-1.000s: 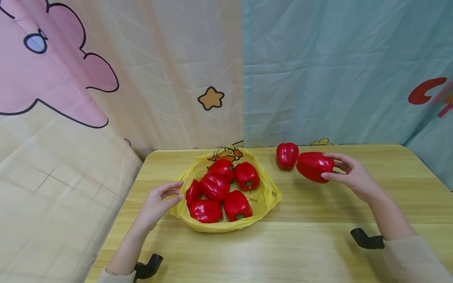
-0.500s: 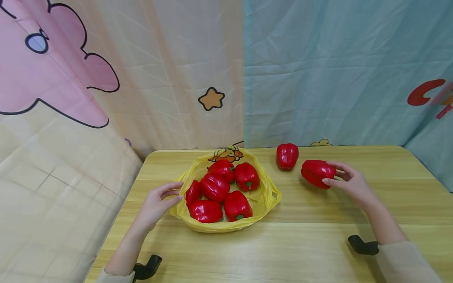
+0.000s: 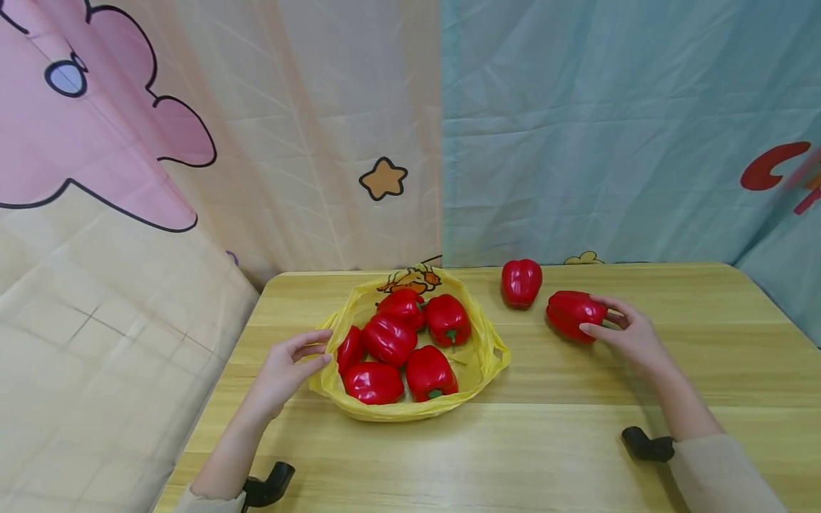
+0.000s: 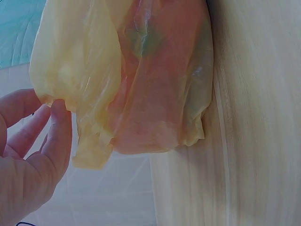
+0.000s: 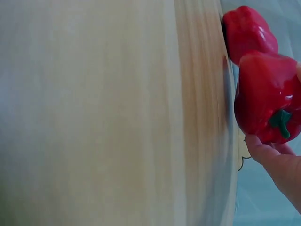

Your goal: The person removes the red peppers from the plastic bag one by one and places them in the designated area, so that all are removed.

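Observation:
A yellow plastic bag stands with its mouth spread wide, several red bell peppers lying inside. My left hand pinches the bag's left rim between thumb and fingers, which the left wrist view shows close up at the thin film. To the right of the bag, my right hand grips another red bell pepper by its stem end, low at the tabletop. Its green stem shows in the right wrist view, with thumb and fingers around that end. One more bell pepper sits just behind it.
The wooden table ends at a printed curtain along the back, and pale cloth hangs on the left. Black curved pieces are worn at both wrists.
My right hand has lowered the bell pepper toward the table and slightly toward me. The left hand and the bag have stayed in place.

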`<move>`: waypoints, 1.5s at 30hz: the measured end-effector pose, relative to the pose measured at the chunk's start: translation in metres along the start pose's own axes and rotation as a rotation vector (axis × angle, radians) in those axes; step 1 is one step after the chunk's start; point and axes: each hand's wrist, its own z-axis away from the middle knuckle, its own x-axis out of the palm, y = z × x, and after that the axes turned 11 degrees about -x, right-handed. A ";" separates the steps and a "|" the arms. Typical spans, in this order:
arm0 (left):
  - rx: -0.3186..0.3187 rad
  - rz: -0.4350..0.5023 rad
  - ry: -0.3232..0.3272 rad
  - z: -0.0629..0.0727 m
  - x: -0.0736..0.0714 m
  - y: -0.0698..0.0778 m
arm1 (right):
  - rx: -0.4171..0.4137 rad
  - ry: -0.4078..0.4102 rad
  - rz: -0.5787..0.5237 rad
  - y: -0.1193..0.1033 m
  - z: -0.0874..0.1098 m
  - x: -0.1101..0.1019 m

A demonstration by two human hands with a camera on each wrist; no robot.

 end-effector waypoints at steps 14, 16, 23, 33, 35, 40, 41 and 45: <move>-0.009 0.001 0.009 -0.001 0.001 0.000 | 0.035 0.134 -0.061 0.006 -0.017 0.004; -0.009 0.002 0.010 -0.001 0.001 0.000 | 0.036 0.148 -0.067 0.007 -0.019 0.004; -0.004 0.007 0.011 -0.001 0.001 0.000 | 0.048 0.158 -0.080 0.008 -0.029 0.005; -0.019 0.007 0.005 -0.001 0.002 0.003 | 0.089 0.193 -0.058 0.005 -0.042 0.013; -0.020 0.008 0.005 -0.001 0.002 0.003 | 0.096 0.204 -0.044 0.004 -0.046 0.015; -0.022 0.004 0.008 -0.001 0.002 0.003 | 0.113 0.234 -0.020 0.002 -0.054 0.022; -0.024 0.004 0.008 -0.001 0.002 0.002 | 0.113 0.242 -0.019 0.001 -0.056 0.024; -0.028 0.011 0.007 -0.002 0.002 0.001 | 0.113 0.268 -0.018 -0.001 -0.060 0.028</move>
